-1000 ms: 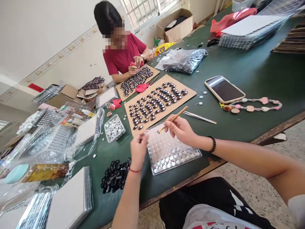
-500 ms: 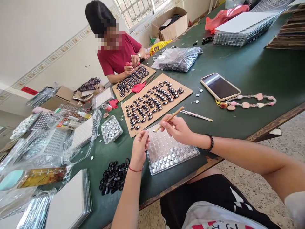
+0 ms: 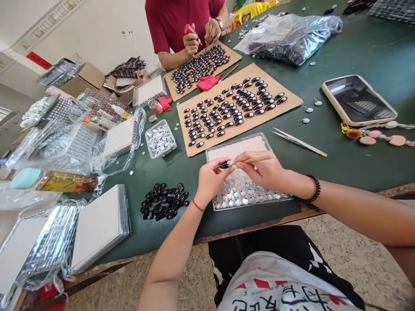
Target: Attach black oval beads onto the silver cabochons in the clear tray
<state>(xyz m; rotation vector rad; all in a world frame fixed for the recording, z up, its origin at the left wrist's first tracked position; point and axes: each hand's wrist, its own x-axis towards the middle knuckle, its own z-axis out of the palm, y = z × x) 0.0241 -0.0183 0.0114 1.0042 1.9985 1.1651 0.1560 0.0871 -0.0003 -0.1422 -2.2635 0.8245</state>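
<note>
My left hand [image 3: 206, 180] pinches a small glossy black oval piece [image 3: 224, 165] between thumb and fingers. In my right hand [image 3: 267, 172] is a thin wooden stick [image 3: 259, 158], its tip meeting the piece, where a small pale disc shows. Beneath both hands lies a clear plastic tray [image 3: 223, 149] with round silvery-white discs [image 3: 245, 201] along its near rows. Left of my left wrist is a heap of similar black pieces [image 3: 164, 201]. Beyond my hands, a cardboard sheet [image 3: 290, 96] carries rows of black pieces with light centres.
A tub of small discs [image 3: 160, 139] stands left of the cardboard. Tweezers [image 3: 301, 142] and a phone [image 3: 359, 99] lie to the right. Across the table, a person in a red shirt [image 3: 184, 26] works over another cardboard sheet [image 3: 173, 88]. Packaging [image 3: 74, 147] crowds the left side.
My hands have come together, and the stick's tip now meets the black piece in my left hand. Earlier they were apart over the tray. The view has shifted as well.
</note>
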